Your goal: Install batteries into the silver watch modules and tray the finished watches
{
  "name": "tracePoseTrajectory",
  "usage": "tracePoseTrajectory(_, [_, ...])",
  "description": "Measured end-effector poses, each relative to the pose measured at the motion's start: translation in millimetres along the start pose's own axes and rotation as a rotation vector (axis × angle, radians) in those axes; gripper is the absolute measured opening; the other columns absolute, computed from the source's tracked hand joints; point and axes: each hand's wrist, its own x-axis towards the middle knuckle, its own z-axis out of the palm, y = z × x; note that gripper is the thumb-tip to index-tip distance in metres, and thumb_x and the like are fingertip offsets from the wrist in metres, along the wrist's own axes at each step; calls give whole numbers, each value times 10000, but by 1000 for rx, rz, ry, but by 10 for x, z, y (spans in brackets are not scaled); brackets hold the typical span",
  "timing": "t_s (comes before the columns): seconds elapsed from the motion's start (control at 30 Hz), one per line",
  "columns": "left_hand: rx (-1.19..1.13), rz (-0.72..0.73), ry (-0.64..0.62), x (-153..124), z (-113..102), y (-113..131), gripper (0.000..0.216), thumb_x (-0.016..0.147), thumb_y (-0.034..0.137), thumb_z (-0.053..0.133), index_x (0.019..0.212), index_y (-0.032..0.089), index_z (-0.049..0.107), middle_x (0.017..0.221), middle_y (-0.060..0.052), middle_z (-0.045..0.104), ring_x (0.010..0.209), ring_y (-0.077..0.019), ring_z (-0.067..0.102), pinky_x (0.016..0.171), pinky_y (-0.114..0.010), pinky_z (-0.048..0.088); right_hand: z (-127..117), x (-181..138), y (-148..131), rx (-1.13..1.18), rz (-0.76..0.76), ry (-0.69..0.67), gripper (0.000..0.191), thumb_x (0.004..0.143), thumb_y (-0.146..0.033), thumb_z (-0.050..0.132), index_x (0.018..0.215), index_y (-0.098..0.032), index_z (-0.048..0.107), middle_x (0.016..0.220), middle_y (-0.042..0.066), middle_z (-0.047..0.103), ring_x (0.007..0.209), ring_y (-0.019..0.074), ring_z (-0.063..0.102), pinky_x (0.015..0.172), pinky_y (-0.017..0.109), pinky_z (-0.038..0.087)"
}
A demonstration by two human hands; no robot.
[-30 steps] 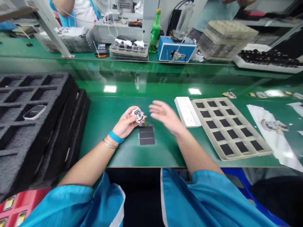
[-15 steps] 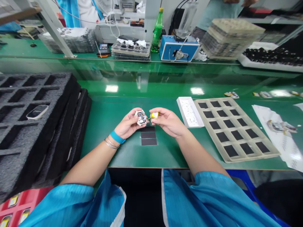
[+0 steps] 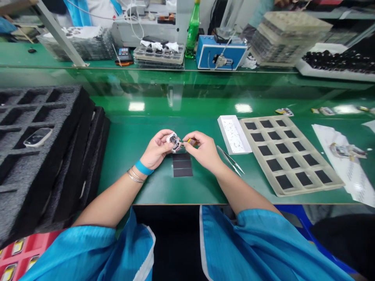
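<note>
Closer in than half a second ago, the right hand (image 3: 203, 150) is bringing a yellow piece (image 3: 189, 140) toward the white device (image 3: 173, 142), which is now tilting, and silver tweezers (image 3: 231, 160) are newly showing beside the right wrist; whether that hand is holding them I can't tell. Nearest me, a red tray (image 3: 41, 242) is carrying yellow-edged parts beside a blue sleeve (image 3: 79, 249). Dark strips (image 3: 183, 166) are lying on the green worktop (image 3: 175, 193), just below the white device. Above them, the left hand (image 3: 156, 148) is curling its fingers around the device, while the right is nearly closing thumb and forefinger, pinching the yellow piece. Foam trays (image 3: 61, 156) are stacking up at left; a beige tray (image 3: 283, 164) and a white box (image 3: 241, 150) are lying at right. Farther back, a blue case (image 3: 218, 52) is standing beside a green bottle (image 3: 192, 31).
</note>
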Motion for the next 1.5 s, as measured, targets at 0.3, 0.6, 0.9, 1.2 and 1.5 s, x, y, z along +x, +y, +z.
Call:
tracePoseTrajectory(0.3, [-32,-6,13,1,33,-7,554,553,356,923,980,218,598,862,19,687,718,-111,650,645,-210,532,176,-15,20,343,180,-10,352,733,-511,738,811,-212,570,656,-39,572,599,108,533,596,254,454])
tracePoseTrajectory(0.6, [-40,-24,-11,-6,47,-1,578,581,365,912,1019,231,559,879,23,690,766,-131,681,713,-244,548,194,35,84,447,212,16,393,703,-540,771,821,-213,588,685,-38,568,632,110,547,641,261,495])
tracePoseTrajectory(0.9, [-194,-167,-66,-40,107,-27,560,536,291,938,988,196,622,815,30,676,718,-114,667,720,-250,573,177,-51,-29,175,-200,131,170,858,-388,681,905,-225,668,979,42,654,984,177,624,925,353,511])
tracePoseTrajectory(1.2, [-188,-292,-97,-61,117,-35,477,566,336,925,938,143,696,758,-7,670,729,-126,658,758,-266,573,204,-77,-34,-161,-324,229,103,883,-293,639,822,-245,707,847,35,688,871,197,637,952,435,478])
tracePoseTrajectory(1.5, [-178,-97,150,8,43,108,357,701,242,837,1016,189,678,889,-24,728,777,-138,698,793,-267,580,129,63,75,805,541,-395,443,713,-363,794,1109,-251,631,1042,29,709,915,162,688,831,346,587])
